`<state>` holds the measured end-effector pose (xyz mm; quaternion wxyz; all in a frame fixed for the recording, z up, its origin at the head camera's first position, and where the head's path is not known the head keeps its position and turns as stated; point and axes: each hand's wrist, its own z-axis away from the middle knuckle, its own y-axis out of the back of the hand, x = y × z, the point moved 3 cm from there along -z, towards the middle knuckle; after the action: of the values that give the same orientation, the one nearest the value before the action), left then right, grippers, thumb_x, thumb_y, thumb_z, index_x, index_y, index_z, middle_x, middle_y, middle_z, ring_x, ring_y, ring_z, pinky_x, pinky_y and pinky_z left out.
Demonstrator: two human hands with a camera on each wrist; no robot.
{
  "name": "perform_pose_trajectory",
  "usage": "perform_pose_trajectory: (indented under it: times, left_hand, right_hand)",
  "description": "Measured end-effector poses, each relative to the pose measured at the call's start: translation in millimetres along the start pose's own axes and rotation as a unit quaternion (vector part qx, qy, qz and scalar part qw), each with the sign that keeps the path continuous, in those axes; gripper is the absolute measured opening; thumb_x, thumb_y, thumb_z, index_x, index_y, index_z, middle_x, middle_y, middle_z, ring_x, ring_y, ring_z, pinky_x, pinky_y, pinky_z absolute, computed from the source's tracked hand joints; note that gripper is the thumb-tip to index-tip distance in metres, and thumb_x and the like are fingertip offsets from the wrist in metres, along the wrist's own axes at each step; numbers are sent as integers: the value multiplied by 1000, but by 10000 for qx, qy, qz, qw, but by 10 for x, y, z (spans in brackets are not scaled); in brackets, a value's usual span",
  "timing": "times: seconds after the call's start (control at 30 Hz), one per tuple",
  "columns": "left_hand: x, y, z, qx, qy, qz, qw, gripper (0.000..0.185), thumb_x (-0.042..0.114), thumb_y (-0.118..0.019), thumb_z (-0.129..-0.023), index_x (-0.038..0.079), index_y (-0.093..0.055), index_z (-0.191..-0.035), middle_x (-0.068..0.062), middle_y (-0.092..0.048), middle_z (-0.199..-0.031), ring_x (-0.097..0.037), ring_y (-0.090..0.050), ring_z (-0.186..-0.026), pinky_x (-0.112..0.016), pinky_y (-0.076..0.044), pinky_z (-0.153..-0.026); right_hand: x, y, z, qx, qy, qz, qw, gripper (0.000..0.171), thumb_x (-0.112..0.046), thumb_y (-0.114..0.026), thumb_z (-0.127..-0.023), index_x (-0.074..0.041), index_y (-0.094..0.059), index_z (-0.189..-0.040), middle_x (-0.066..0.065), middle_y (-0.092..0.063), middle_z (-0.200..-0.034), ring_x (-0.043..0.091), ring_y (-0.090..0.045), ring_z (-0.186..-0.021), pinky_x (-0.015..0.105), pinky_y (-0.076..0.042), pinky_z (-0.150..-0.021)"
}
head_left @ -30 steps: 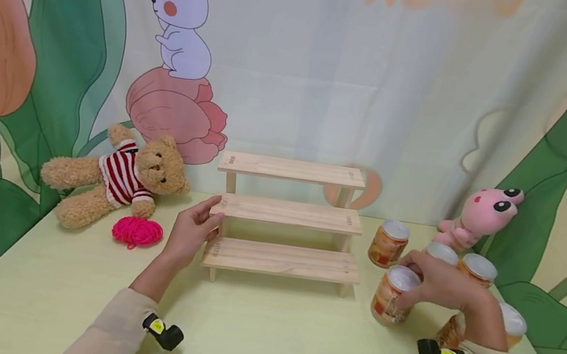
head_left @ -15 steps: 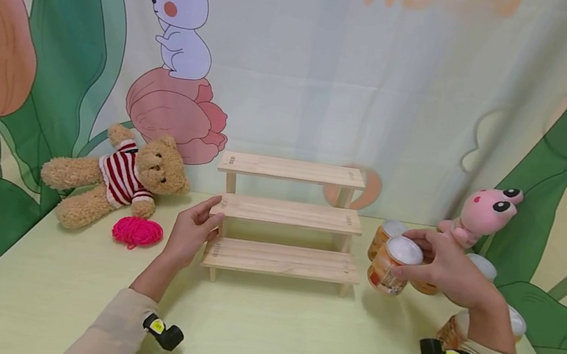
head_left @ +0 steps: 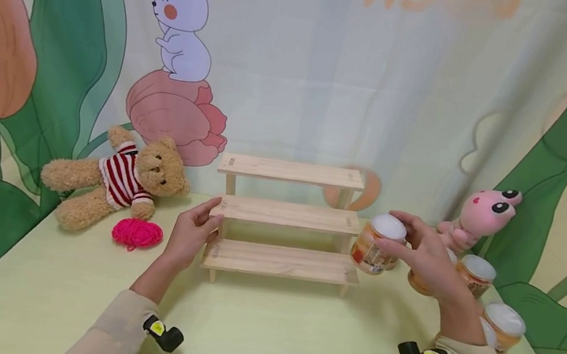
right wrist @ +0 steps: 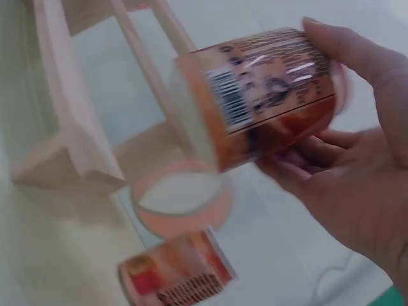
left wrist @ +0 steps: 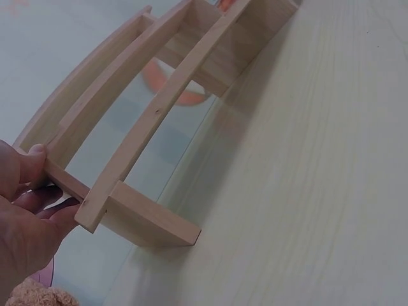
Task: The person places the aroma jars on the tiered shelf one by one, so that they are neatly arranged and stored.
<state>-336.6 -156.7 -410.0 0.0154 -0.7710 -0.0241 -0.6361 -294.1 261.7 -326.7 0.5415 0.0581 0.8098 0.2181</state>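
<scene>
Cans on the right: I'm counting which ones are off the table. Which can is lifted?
The can gripped in the right hand, tilted beside the wooden shelf; the other cans stand on the table.

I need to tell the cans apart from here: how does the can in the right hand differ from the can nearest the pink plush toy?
The held can is lifted off the table and tilted, in the right hand; the can by the pink plush stands upright on the table, untouched. The held can is beside the wooden shelf's right end; the other sits farther right. Both have pale lids and orange labels.
</scene>
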Motion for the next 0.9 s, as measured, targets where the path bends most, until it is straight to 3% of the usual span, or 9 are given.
perform_pose_trajectory:
  times: [0.07,0.17,0.3,0.53,0.8,0.9]
  left_hand:
    - [-7,16,10,8,31,-23,10000,48,9,-61,-100,7,-50,-147,-18,-67,-112,-10,-57,-88,-21,-50,-69]
    - [-6,28,17,26,-5,1,10000,48,10,-62,-100,7,-50,-147,-14,-67,-104,-10,-55,-82,-21,-47,-65]
    - [-11,29,10,75,-96,125,9998,47,9,-62,-99,5,-52,-145,-8,-61,-87,-11,-49,-71,-22,-41,-60]
    - [-75,-17,-22,68,-144,209,9997,47,8,-64,-99,5,-53,-145,-7,-58,-82,-12,-45,-66,-23,-40,-60]
    - [-62,-7,-12,68,-115,217,9997,48,8,-64,-99,6,-52,-145,-6,-56,-80,-12,-43,-64,-22,-38,-58]
    - [-37,7,-9,120,-122,135,9998,48,8,-64,-99,6,-53,-145,-9,-63,-89,-12,-50,-70,-22,-42,-59]
  right_hand:
    - [15,-100,-45,255,-119,-366,9989,56,-10,-72,-94,8,-46,-140,7,-59,-119,13,-59,-103,22,-52,-82]
    - [13,-255,-101,441,-55,-802,9958,50,-7,-74,-91,7,-54,-134,2,-64,-114,14,-61,-101,24,-53,-81]
    - [-30,-460,-153,321,183,-1169,9925,45,-6,-74,-91,4,-57,-132,1,-66,-112,14,-62,-98,25,-53,-78]
    - [-88,-747,-274,95,317,-1848,9822,40,-3,-69,-94,1,-53,-130,6,-61,-118,18,-63,-102,29,-53,-83]
    - [-257,-992,-530,256,241,-1620,9862,50,-12,-74,-91,-1,-52,-135,10,-58,-125,24,-57,-111,33,-51,-89]
    - [-367,-1081,-671,238,277,-1567,9870,52,-14,-75,-91,-1,-52,-136,13,-58,-127,26,-56,-113,36,-49,-92]
